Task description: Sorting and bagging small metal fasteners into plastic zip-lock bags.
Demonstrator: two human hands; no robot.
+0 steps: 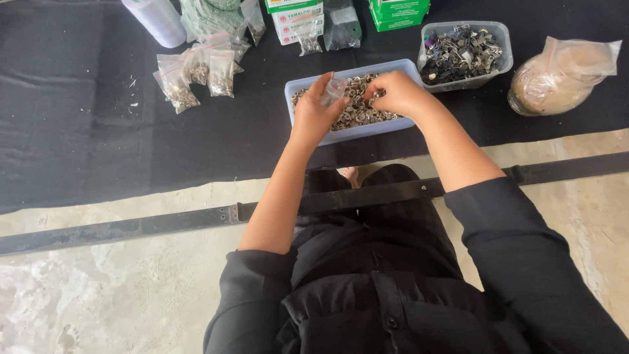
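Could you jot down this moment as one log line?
left hand: holds small clear bag | right hand: in blue tray of small metal pieces | black mat

A small floor-level packing workshop: a black cloth mat (98, 118) spread on rough concrete floor (118, 288), a pale blue plastic tub of small metal fasteners (367, 108) at twelve o'clock, filled clear zip bags (196, 72) at eleven, green and white cardboard boxes (396, 13) at one.
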